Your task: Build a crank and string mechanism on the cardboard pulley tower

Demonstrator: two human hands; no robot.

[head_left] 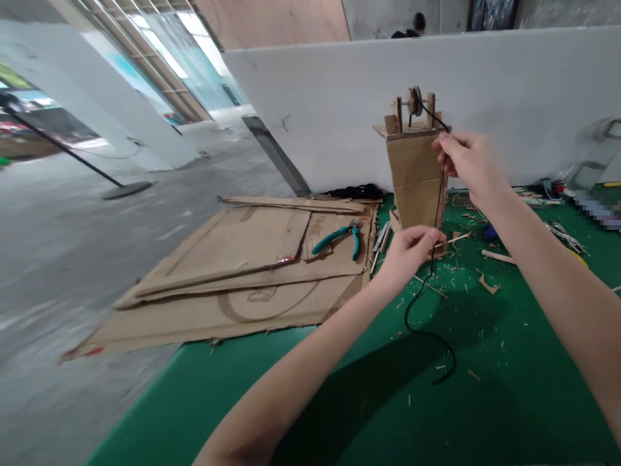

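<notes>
A cardboard tower stands upright on the green table, with a small pulley wheel held between two posts on its top. Black cord runs over the wheel, down the tower's right side, and ends in a loose curl on the table. My right hand pinches the cord near the tower's upper right edge. Lower down, at the base of the tower, my left hand has its thumb and fingers closed on the same cord. A thin wooden stick pokes out beside the left fingertips.
Stacked cardboard sheets overhang the left table edge, with teal-handled pliers on top. Scraps and sticks litter the green table. A white partition rises behind. Scissors and other items lie at right.
</notes>
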